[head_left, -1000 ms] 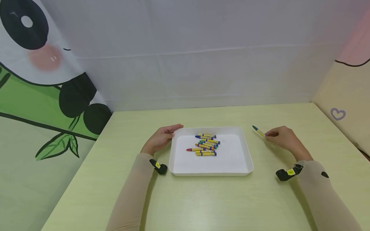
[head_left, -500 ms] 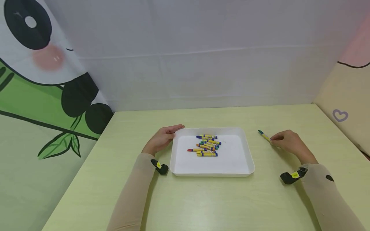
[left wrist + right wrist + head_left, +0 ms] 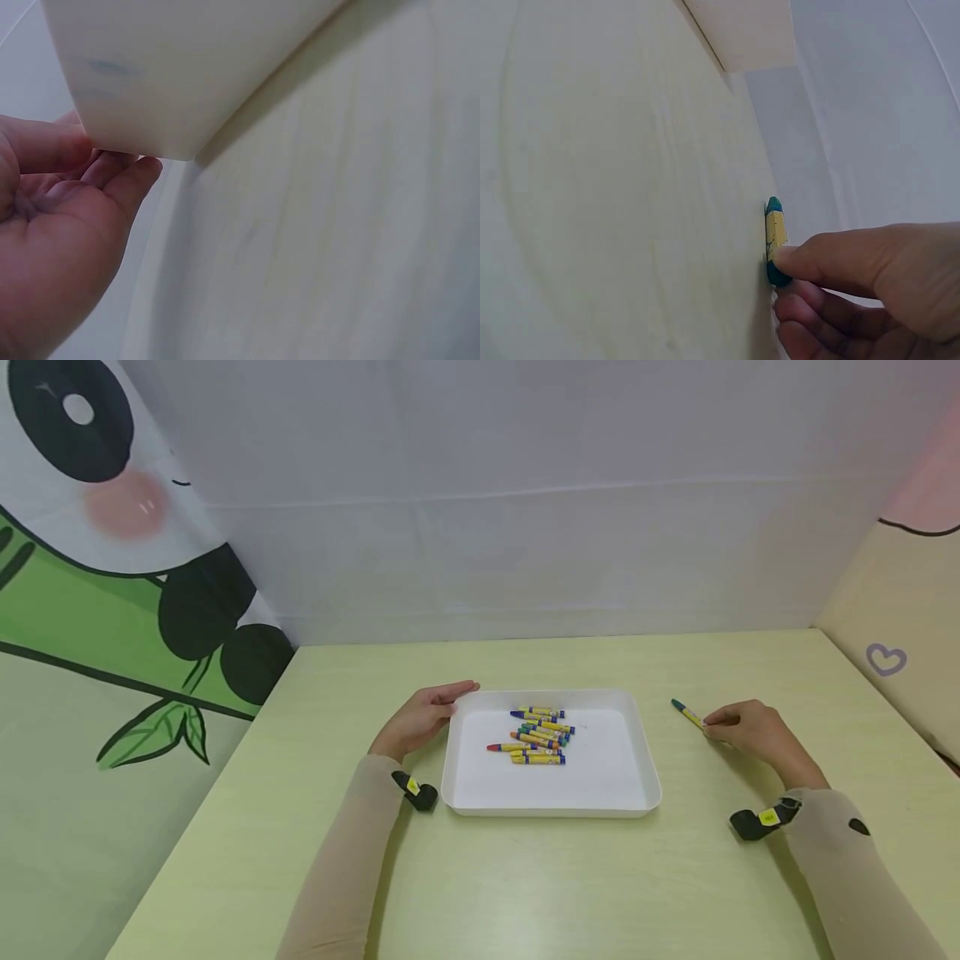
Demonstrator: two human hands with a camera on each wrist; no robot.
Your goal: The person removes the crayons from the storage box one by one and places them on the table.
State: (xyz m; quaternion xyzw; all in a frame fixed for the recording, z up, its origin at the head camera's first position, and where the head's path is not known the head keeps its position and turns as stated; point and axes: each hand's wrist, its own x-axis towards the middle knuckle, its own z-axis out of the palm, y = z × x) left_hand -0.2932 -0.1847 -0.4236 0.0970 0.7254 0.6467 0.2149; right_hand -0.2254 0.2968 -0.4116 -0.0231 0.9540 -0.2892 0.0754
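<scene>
A white tray (image 3: pixel 600 777) lies on the table with several yellow-wrapped crayons (image 3: pixel 538 760) grouped left of its middle. At its far left corner, my left hand (image 3: pixel 412 722) holds the rim, thumb and fingers around the edge in the left wrist view. Right of the tray, my right hand (image 3: pixel 753 739) pinches the near end of a dark green crayon (image 3: pixel 686 712) between thumb and fingers. That crayon's green tip points away and to the left. In the right wrist view the crayon (image 3: pixel 775 225) is close to the tabletop; whether it touches is unclear.
The pale wood table (image 3: pixel 510 885) reaches back to a white cloth wall (image 3: pixel 525 560). Printed panels stand at the left (image 3: pixel 45 710) and right (image 3: pixel 900 602). Black wrist cameras sit on the left sleeve (image 3: pixel 423 797) and the right sleeve (image 3: pixel 746 825).
My right hand has moved right and slightly nearer with the green crayon, mostly in the first half second. The left hand keeps its place on the tray; crayons inside look unmoved.
</scene>
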